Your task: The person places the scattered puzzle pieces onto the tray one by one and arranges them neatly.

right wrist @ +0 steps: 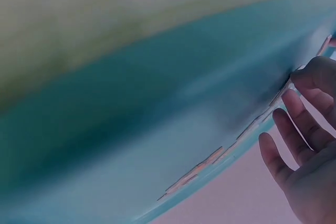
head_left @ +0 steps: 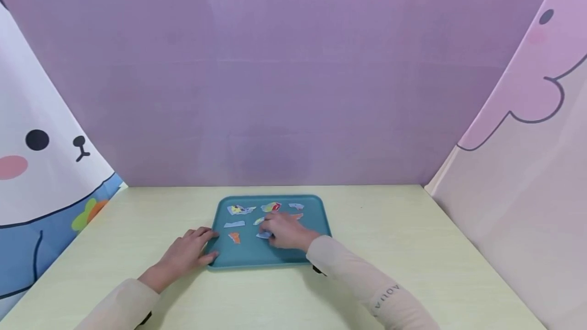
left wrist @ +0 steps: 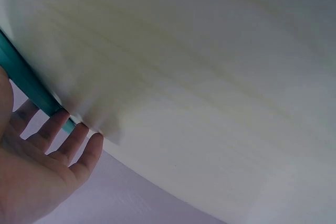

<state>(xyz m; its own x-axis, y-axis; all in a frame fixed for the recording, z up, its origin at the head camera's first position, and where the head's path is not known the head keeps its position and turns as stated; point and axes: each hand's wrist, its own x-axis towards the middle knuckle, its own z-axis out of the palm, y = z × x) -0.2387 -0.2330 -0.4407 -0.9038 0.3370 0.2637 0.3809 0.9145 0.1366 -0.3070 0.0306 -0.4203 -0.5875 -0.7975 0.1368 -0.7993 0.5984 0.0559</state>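
A teal tray [head_left: 243, 256] with a raised rim lies on the table, bearing several flat, irregular printed paper pieces. My left hand [head_left: 185, 253] rests at the tray's left rim, fingers spread and loosely bent, with the fingertips along the edge in the left wrist view. Over the middle of the tray reaches my right hand [head_left: 286, 230], its fingertips low by a light-blue paper piece [head_left: 263, 236] and a pale paper piece [head_left: 259, 221]. In the right wrist view the thumb [right wrist: 315, 74] and fingers bend loosely, down by the pieces. Part of an orange piece [head_left: 298, 216] shows behind this hand.
Along the far side lie a yellow-and-blue piece [head_left: 240, 210], a yellow-and-red piece [head_left: 271, 207] and a small bluish piece [head_left: 296, 206]. A light-blue strip [head_left: 235, 224] and an orange piece [head_left: 234, 238] are at left. A purple backdrop [head_left: 275, 90] rises behind the table [head_left: 390, 248].
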